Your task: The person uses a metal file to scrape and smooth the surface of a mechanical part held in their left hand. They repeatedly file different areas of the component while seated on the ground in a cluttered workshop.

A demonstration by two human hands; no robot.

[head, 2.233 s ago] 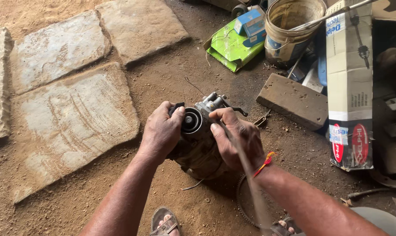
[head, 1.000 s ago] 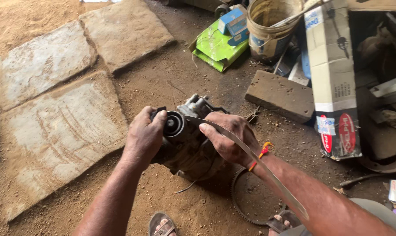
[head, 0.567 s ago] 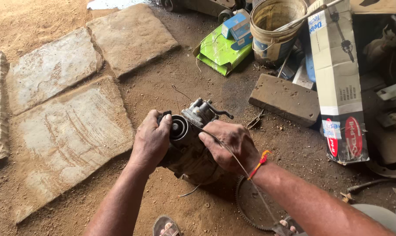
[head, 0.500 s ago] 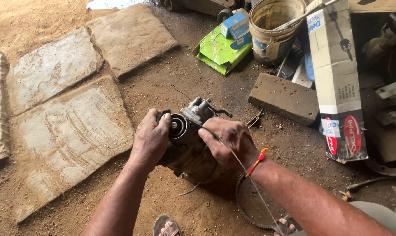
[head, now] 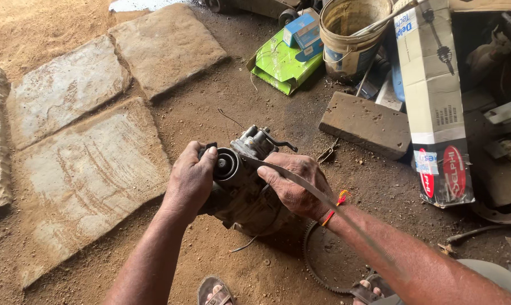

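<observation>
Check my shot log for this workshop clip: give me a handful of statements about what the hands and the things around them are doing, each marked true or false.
1. Both hands hold the grimy metal machine part above the dirt ground. True.
2. The left hand has its grip beside the part's round black end. True.
3. The right hand is empty. False: a thin flat metal strip runs through its grip, along with the part.
4. The bucket lies tipped on its side. False: it stands upright, open at the top.
5. A toothed ring lies on the ground below the right wrist. True.
6. The green flat box sits on the stone slabs. False: it lies on dirt beside the bucket.
</observation>
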